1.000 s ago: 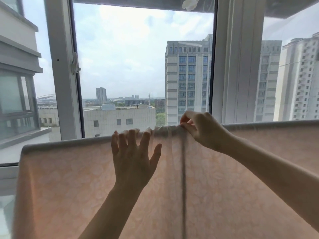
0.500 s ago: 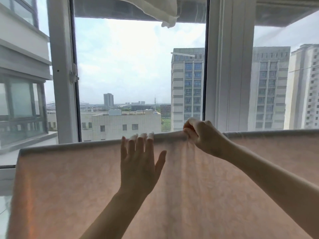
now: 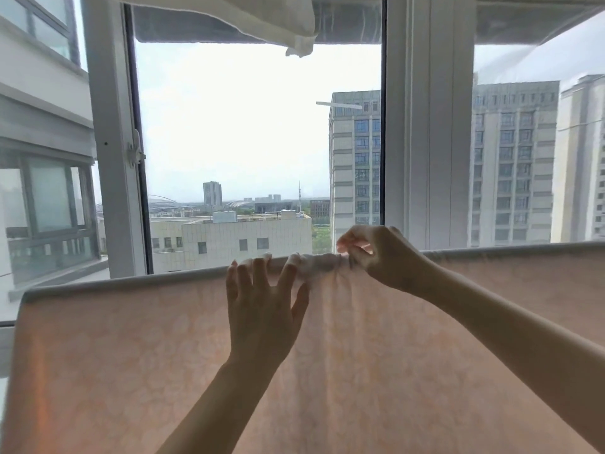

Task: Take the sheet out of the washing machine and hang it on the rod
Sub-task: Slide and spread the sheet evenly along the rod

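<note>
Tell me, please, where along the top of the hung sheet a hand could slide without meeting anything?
The top edge of the sheet runs smooth and bare from its left corner to the left hand, and again from the right hand to the right frame edge. Between the hands it is crowded: the fabric is bunched there.

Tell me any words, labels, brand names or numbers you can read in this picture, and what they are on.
None can be read. The sheet shows only a faint pattern, no letters. The window frame bears no label. The buildings outside show no readable signs at this distance.
</note>
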Available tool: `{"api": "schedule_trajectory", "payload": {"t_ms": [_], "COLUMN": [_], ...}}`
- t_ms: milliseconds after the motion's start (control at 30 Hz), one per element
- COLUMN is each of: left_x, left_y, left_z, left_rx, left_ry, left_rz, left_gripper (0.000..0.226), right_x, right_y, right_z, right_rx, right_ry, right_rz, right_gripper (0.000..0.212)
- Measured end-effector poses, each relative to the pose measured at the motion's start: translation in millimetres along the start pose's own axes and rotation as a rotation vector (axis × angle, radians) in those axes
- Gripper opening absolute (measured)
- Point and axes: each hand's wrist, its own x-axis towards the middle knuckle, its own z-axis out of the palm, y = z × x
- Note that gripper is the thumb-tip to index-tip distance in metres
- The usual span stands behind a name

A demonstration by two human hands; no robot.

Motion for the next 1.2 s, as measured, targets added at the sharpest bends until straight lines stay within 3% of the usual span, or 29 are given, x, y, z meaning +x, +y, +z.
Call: {"api": "schedule_trajectory", "payload": {"t_ms": [100,267,367,500,733,967,1200], "left_x": [0.5,1.3,0.7,0.8,3.1,15.2,26.7], "left_y": [-1.2,-1.9,1.8,-0.4,18.6,52.8,85.9], "left_z": [0.0,0.3,1.2,4.7,9.2,10.9,21.6], "left_rx": [0.003,-0.002,-0.016,-0.02,-0.036,-0.101,-0.093], "left_ry": [-0.003,0.007,0.026,0.031,0.042,0.014,0.015], "left_rz": [-0.006,-0.012,-0.029,-0.026,-0.032,0.147,0.168], "left_gripper": [0.044,0.043,0.041,0.041,0.039,0.038,0.036], "right_x": [0.9,-1.6,-3.3,-10.7,-23.3,-21.9,-23.6], "right_y": [13.3,18.2,19.2,32.0,46.1,49.6,52.3], "right_z": [-15.7,-32.0,-25.8,-34.3,-46.0,-43.1,-38.9], "right_rx": [-0.042,0.089,0.021,0.024,-0.025,0.003,0.003], "right_ry": [-0.062,-0.124,-0.059,0.129,0.057,0.034,0.064], "right_rz": [0.054,0.067,0.013,0.104,0.119,0.094,0.069], "right_gripper": [0.014,0.011,0.012,0.014,0.011,0.011,0.014]}}
